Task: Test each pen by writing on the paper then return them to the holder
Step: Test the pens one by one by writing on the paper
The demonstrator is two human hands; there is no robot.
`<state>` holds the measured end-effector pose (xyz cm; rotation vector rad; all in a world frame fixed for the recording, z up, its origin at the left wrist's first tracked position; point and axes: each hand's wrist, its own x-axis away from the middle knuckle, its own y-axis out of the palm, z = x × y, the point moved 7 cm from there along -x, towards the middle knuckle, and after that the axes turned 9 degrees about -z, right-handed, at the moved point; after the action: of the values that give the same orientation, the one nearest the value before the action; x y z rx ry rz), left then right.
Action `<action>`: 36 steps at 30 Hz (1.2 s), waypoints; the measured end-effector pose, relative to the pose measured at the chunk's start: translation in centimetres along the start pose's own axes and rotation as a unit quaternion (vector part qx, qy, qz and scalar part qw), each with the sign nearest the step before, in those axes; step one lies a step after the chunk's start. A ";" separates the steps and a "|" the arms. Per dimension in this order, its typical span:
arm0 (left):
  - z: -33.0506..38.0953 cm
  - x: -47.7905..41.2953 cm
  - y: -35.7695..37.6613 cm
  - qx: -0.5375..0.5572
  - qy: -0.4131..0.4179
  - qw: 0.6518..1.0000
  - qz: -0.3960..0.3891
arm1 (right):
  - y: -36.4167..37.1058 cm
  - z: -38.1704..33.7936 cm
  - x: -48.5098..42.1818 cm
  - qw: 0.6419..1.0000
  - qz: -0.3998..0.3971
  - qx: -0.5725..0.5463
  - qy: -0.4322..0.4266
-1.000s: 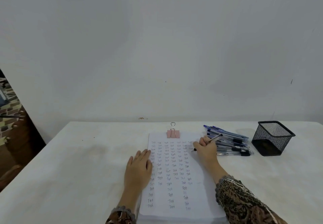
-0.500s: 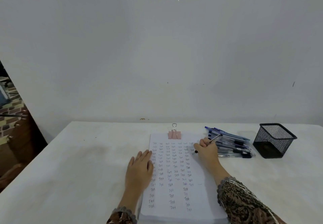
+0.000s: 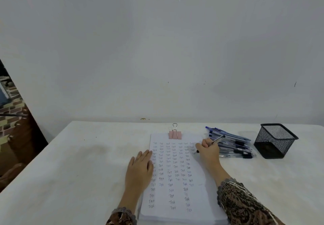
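Little has shifted in the past second: the right hand stays at the upper right margin of the paper, and the tip of the pen it grips has crept only slightly along the row, as it would mid-word. Thumb and fingers are curled round the barrel in a writing hold, the tip down at the sheet's edge beside columns of the word "Test" already written. The left hand has not moved; it lies flat, fingers straight and gripping nothing, pressing on the sheet's left edge to steady it. A pink binder clip pins the stack at the top.

Just right of the writing hand, a pile of pens lies on the white table, and beyond it stands the black mesh holder, with no pen showing inside.

From where I stand, the test of this pen looks to be under way and not finished. The return step seems hardly begun, since the holder appears empty and the pile remains on the table. Whether those pens are tested already cannot be told.
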<state>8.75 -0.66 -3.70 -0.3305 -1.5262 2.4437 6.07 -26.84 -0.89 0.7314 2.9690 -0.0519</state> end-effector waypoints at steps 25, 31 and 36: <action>0.1 0.1 0.0 0.010 0.000 1.000 -0.004 | -1.5 1.8 0.2 0.980 0.070 -0.181 0.034; 0.3 0.0 -0.2 0.012 0.000 1.000 -0.014 | -0.1 0.7 1.3 0.949 -0.011 -0.294 0.116; 0.2 0.1 0.0 0.016 -0.001 1.000 -0.019 | 2.3 1.6 3.9 0.864 -0.015 -0.487 0.127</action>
<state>8.62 -0.82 -3.58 -0.2909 -1.4794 2.4369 3.86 -23.07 -2.90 0.5357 2.6393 1.5025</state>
